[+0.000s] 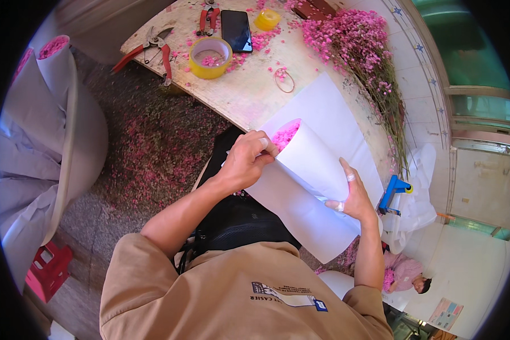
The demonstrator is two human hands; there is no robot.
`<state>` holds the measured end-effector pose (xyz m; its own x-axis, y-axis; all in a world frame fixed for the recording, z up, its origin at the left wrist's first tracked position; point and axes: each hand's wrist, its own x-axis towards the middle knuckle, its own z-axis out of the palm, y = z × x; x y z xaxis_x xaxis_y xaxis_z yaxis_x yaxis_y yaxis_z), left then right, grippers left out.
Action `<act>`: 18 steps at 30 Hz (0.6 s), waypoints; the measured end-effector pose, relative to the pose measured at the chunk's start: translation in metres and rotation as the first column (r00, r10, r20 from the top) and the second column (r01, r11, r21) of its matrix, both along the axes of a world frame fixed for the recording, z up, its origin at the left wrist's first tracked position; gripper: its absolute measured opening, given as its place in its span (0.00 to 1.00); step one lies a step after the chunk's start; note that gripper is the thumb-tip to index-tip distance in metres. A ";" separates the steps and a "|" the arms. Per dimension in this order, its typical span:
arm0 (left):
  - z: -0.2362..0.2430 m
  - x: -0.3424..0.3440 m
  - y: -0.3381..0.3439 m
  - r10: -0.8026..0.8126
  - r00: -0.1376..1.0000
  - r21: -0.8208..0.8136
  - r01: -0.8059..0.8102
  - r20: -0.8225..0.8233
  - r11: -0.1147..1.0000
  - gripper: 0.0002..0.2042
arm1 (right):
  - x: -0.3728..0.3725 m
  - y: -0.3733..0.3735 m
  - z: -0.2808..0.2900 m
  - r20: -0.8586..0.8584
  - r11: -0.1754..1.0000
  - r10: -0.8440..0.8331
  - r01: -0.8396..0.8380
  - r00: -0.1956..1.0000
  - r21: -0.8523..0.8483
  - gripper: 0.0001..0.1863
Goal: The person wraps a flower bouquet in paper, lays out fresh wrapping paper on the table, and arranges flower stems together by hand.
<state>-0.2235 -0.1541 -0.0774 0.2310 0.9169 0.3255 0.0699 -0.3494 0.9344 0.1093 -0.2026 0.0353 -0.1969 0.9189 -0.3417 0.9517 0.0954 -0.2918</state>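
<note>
A bouquet of small pink flowers (286, 134) shows at the open end of a roll of white wrapping paper (311, 158), tilted across the table's near edge. My left hand (249, 160) pinches the paper's edge beside that opening, fingers closed. Round the lower part of the roll, my right hand (354, 192) presses with thumb and fingers, white tape on some of them. One loose flap of the paper hangs down toward my lap. Beneath the roll, another white sheet (328, 107) lies flat on the table.
On the wooden table (255, 96) are pruning shears (153, 51), red-handled pliers (208, 17), a yellow tape roll (210, 56), a phone (236, 31) and loose pink flowers (351, 39). A blue tape dispenser (394, 192) is at right. Wrapped bundles (34, 124) fill a tub at left. Another person (405, 272) sits lower right.
</note>
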 end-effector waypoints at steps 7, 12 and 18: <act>0.000 0.001 -0.003 0.046 0.999 0.011 -0.046 -0.022 0.999 0.11 | -0.005 -0.002 0.002 0.032 1.000 -0.014 0.014 0.999 0.007 0.66; 0.053 0.011 -0.015 0.323 0.941 0.374 -0.263 -0.104 0.889 0.19 | -0.006 -0.003 0.004 0.060 0.999 -0.032 0.032 0.998 0.005 0.64; 0.074 0.109 -0.038 -0.007 0.861 0.548 0.330 -0.509 0.769 0.25 | 0.007 0.001 -0.013 0.043 0.995 0.056 -0.060 0.997 0.084 0.62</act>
